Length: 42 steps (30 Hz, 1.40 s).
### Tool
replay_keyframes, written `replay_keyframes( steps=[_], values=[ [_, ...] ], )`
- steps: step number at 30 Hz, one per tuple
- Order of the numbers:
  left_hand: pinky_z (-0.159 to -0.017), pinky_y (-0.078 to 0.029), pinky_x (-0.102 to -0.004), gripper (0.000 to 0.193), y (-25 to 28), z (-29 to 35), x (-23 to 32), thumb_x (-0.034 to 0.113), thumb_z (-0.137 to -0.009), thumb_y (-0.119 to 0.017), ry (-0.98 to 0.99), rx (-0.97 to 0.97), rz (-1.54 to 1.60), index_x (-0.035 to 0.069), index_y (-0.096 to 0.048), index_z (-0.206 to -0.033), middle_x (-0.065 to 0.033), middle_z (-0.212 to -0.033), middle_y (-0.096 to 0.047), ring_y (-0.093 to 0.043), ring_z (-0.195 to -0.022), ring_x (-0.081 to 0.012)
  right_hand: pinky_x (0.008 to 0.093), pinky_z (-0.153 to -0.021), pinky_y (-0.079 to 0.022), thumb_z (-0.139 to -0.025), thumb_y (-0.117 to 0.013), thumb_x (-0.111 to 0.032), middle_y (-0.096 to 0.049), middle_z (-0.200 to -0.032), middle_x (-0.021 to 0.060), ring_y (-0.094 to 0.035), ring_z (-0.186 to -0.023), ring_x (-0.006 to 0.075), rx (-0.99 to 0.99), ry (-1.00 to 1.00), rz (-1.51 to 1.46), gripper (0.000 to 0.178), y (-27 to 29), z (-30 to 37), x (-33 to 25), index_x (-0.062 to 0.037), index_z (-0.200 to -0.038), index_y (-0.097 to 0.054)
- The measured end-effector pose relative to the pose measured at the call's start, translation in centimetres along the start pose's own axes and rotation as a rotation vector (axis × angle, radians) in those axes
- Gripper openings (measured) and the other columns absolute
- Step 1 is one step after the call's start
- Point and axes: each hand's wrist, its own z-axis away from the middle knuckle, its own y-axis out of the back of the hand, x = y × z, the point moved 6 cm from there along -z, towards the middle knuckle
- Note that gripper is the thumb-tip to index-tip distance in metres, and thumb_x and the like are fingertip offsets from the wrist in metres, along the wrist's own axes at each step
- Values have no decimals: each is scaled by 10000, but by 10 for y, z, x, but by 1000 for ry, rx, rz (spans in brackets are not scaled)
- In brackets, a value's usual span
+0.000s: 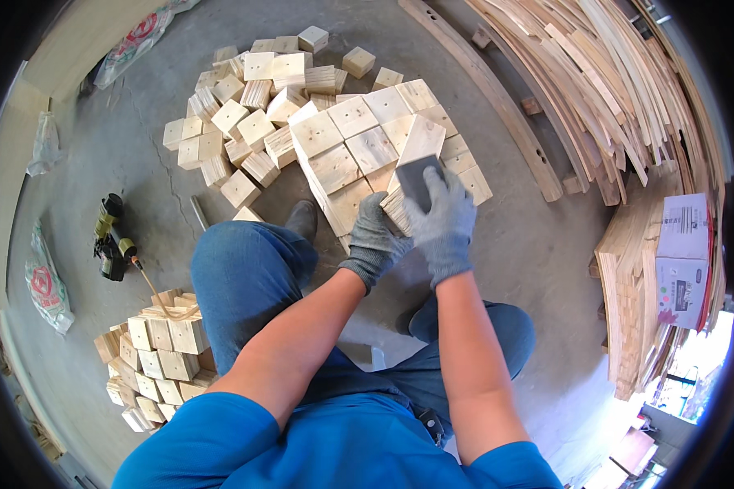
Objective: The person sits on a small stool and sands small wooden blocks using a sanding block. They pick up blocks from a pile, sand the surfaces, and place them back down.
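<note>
Both of my hands wear grey knit gloves. My left hand is closed on the near end of a pale wooden block, which lies tilted over a stack of similar blocks. In my right hand is a dark grey sanding block, its fingers wrapped over one edge. The sanding block rests flat against the upper face of the wooden block. My left palm and the underside of the wooden block are hidden.
A loose pile of wooden blocks lies beyond the stack. More blocks are stacked at lower left, near a power drill. Long wooden strips fill the far right, with a cardboard box on lumber below.
</note>
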Motion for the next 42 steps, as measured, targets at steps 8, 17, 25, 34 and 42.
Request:
replay_keyframes(
  steps=[8,17,25,34,42],
  values=[
    [-1068,-526,-390,657,-3,3,-12,179,-897,-841,61,11,249,51,-451,-1410,-154,-1299,-641,-657,-1202,-274,586,-1147,-423,-816,-894,-302,-552,-1535,201,-529,-1358,460,-87,38,-54,708,15,81,-19,-127,-1458,-650],
    [-1047,-527,-371,837,4,1,10,179,-813,-907,-5,-21,-89,60,-367,-1441,-145,-1311,-627,-666,-1195,-264,532,-1090,-513,-849,-862,-329,-651,-1423,211,-622,-1277,437,47,-78,-40,623,2,-34,18,-98,-1403,-698],
    [-961,-557,-438,507,1,-3,-3,277,-828,-819,14,116,156,54,-642,-1249,-176,-1088,-690,-678,-1032,-376,580,-1120,-444,-866,-835,-350,-572,-1503,184,-566,-1328,447,23,-5,-31,664,7,39,-2,-114,-1458,-649],
    [-1103,-535,-386,445,-23,8,-62,257,-1052,-652,183,-13,483,19,-522,-1404,-149,-1327,-687,-681,-1209,-264,579,-1116,-452,-843,-853,-335,-556,-1535,202,-551,-1350,458,-64,63,-126,639,15,63,-20,-140,-1424,-672],
    [-1028,-518,-399,841,3,-3,13,276,-788,-921,78,-47,-159,51,-406,-1413,-139,-1252,-641,-660,-1165,-305,549,-1079,-505,-863,-844,-354,-602,-1490,180,-599,-1302,431,-6,-120,-32,638,-2,-39,43,-132,-1435,-671]
  ],
)
